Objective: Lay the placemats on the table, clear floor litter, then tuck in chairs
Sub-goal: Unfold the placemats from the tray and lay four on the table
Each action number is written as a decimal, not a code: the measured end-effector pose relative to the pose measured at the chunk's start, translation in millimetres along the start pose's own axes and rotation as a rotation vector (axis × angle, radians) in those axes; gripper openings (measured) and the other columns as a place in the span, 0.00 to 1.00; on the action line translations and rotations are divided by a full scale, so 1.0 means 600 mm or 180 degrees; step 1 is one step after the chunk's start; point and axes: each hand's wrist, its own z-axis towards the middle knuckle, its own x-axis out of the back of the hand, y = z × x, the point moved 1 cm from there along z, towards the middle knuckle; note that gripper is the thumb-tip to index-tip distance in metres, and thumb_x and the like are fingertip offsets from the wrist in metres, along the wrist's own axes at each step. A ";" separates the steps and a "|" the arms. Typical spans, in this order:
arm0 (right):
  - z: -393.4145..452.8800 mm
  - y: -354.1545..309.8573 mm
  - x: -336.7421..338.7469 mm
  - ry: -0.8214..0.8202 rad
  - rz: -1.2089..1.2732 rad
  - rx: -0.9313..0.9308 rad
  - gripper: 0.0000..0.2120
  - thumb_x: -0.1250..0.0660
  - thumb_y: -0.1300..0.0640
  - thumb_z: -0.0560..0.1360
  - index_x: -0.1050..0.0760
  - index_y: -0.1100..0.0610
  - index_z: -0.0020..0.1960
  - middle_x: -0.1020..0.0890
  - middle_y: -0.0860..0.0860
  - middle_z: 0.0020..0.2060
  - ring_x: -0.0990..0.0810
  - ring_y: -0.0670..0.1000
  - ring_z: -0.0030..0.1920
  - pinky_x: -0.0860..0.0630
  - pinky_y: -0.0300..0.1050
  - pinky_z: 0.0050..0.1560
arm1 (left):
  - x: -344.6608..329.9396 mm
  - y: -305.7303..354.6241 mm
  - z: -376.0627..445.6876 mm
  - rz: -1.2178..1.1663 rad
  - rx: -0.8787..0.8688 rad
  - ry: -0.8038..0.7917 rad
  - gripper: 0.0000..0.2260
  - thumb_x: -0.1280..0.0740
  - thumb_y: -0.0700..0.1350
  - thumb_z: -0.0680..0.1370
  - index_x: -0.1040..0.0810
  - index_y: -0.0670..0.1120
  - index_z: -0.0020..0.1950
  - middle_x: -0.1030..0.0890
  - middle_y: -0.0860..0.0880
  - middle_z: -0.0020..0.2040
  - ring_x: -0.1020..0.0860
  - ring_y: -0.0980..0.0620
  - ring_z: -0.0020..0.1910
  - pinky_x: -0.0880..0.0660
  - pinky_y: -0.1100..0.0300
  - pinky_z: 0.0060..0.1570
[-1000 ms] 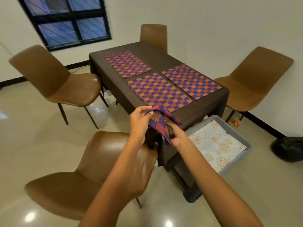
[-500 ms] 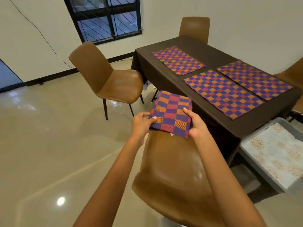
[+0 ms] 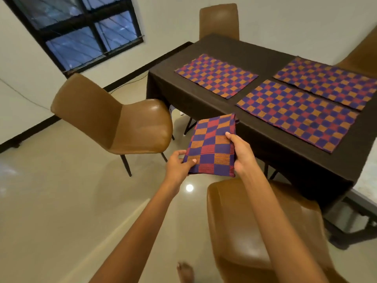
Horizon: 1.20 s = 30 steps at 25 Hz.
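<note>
Just off the near corner of the dark table, a folded checkered placemat is held in the air between both hands: the left hand pinches its lower left corner, and the right hand grips its right edge. Three unfolded placemats lie flat on the tabletop, and brown chairs stand pulled out around it.
</note>
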 end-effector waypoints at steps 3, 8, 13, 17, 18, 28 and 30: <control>0.042 -0.015 -0.078 0.0150 0.0103 0.0088 0.07 0.35 0.51 0.77 0.24 0.52 0.53 0.17 0.51 0.47 0.18 0.53 0.49 0.20 0.50 0.46 | 0.039 0.027 0.097 0.0405 -0.0075 -0.0214 0.17 0.32 0.43 0.76 0.29 0.42 0.64 0.20 0.44 0.57 0.20 0.44 0.53 0.23 0.54 0.44; 0.119 -0.054 -0.188 0.0172 0.0118 0.0259 0.12 0.36 0.52 0.77 0.23 0.54 0.58 0.16 0.53 0.50 0.18 0.53 0.50 0.21 0.47 0.46 | 0.054 0.107 0.222 0.0308 -0.0704 -0.0879 0.15 0.35 0.47 0.78 0.24 0.44 0.63 0.20 0.47 0.56 0.20 0.51 0.53 0.21 0.61 0.45; 0.225 -0.129 -0.297 0.0149 0.0160 0.0592 0.10 0.35 0.58 0.77 0.21 0.57 0.56 0.16 0.52 0.45 0.18 0.49 0.46 0.23 0.41 0.44 | 0.056 0.210 0.396 0.0216 -0.1052 -0.1220 0.17 0.31 0.41 0.76 0.24 0.43 0.64 0.18 0.46 0.56 0.20 0.53 0.54 0.23 0.54 0.57; 0.324 -0.200 -0.343 0.0417 0.0199 0.0709 0.07 0.33 0.57 0.76 0.20 0.55 0.53 0.16 0.51 0.47 0.19 0.48 0.47 0.24 0.40 0.45 | 0.041 0.293 0.518 0.0410 -0.1227 -0.1399 0.17 0.29 0.41 0.74 0.23 0.41 0.62 0.18 0.46 0.53 0.19 0.52 0.52 0.23 0.51 0.57; 0.348 -0.217 -0.348 0.0471 0.0210 0.0718 0.06 0.33 0.57 0.76 0.20 0.55 0.52 0.16 0.50 0.46 0.20 0.47 0.47 0.25 0.40 0.45 | 0.033 0.311 0.545 0.0442 -0.1233 -0.1440 0.18 0.29 0.43 0.74 0.23 0.42 0.62 0.18 0.45 0.54 0.19 0.52 0.52 0.22 0.50 0.57; 0.678 -0.404 -0.292 0.0803 0.0271 0.0720 0.09 0.32 0.50 0.75 0.17 0.54 0.48 0.15 0.51 0.46 0.18 0.49 0.49 0.22 0.46 0.51 | -0.172 0.451 0.865 0.0482 -0.1237 -0.1864 0.09 0.30 0.41 0.75 0.18 0.49 0.54 0.15 0.48 0.49 0.17 0.52 0.49 0.21 0.48 0.53; 0.750 -0.448 -0.264 0.0865 0.0240 0.0636 0.10 0.33 0.50 0.75 0.17 0.55 0.48 0.14 0.52 0.45 0.17 0.49 0.46 0.22 0.45 0.49 | -0.231 0.486 0.920 0.0523 -0.1258 -0.1836 0.09 0.32 0.38 0.75 0.18 0.52 0.48 0.15 0.48 0.45 0.17 0.51 0.47 0.20 0.46 0.51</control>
